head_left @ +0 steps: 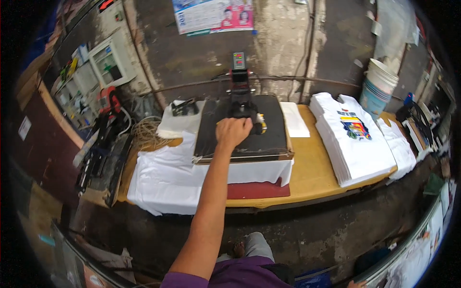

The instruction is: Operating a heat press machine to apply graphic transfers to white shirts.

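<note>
My left hand (234,131) reaches forward, its fingers curled in a fist at the handle of a heat press; the fist hides most of the handle. The press's flat black upper plate (218,145) is lowered, and a lit control box (238,61) stands behind it. From under the plate hangs the edge of a white T-shirt (259,171). More white shirt cloth (165,180) is spread out left of the press. At the bottom edge, right of my body, only a bit of my right hand (356,284) shows beside a rail; its fingers are mostly cut off.
A stack of printed white T-shirts (360,153) lies right of the press on the yellow-covered table (312,165). White paper (295,120) lies between them. A bucket (378,89) stands behind the stack. At left are coiled rope (146,132) and a dark machine (103,161).
</note>
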Motion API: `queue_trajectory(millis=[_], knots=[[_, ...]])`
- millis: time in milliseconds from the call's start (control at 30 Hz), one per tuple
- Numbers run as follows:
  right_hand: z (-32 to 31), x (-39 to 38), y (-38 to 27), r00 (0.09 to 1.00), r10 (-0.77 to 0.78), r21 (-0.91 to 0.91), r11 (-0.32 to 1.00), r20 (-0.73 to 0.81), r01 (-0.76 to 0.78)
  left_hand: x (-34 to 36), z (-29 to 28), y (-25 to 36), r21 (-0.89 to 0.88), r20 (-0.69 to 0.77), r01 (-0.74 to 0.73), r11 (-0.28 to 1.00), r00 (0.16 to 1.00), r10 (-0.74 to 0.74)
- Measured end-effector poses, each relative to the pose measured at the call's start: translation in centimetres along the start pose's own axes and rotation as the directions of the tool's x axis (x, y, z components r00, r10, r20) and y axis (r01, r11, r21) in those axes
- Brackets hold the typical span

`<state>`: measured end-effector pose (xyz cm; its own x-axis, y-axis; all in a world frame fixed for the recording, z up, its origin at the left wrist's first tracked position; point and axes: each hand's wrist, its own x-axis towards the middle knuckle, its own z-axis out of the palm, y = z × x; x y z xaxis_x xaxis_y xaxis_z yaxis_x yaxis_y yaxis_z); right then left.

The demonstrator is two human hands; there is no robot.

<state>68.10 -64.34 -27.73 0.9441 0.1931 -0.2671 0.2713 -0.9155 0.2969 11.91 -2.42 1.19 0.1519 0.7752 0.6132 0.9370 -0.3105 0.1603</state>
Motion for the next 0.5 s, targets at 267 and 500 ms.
queue_trajectory(millis=[267,500], knots=[[-3.4,-4.7,1.5,0.837,-0.099,-0.109,0.993,-0.538,0.047,0.1,1.2,1.2,-0.061,-0.106,-0.059,0.996,0.993,0.052],[-6.7,-6.1,0.1,0.945,-0.017,-0.018,1.000,-0.325,0.012,0.2,0.9,1.0,-0.053,-0.089,-0.051,0.997,0.995,0.046]])
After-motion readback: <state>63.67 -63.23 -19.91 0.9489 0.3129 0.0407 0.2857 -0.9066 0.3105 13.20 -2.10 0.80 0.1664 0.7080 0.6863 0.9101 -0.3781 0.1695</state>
